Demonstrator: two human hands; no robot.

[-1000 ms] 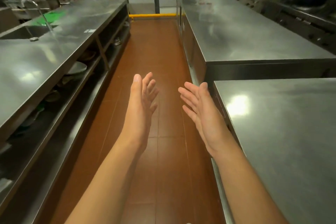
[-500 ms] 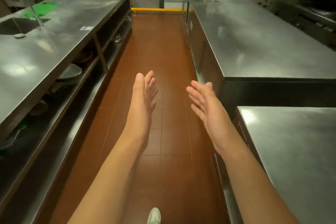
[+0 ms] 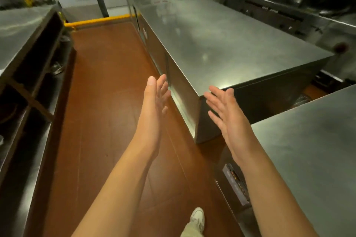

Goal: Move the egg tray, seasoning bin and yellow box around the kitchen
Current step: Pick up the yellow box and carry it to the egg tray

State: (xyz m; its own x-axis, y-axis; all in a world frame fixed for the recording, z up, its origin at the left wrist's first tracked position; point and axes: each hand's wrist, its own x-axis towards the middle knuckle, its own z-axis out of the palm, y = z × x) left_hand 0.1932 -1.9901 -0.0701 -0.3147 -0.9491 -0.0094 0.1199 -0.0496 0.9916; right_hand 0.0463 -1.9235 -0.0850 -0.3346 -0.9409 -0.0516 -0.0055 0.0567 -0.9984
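Left hand (image 3: 154,106) and right hand (image 3: 227,115) held out released, fingers straight, nothing carried. Egg tray, seasoning bin, yellow box not seen. Risk judged: desk (image 3: 212,44) corner just beside right hand, could be knocked.

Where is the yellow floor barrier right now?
In the head view, the yellow floor barrier lies across the far end of the brown aisle floor, upper left of centre, between the left shelving counter and the long steel island.
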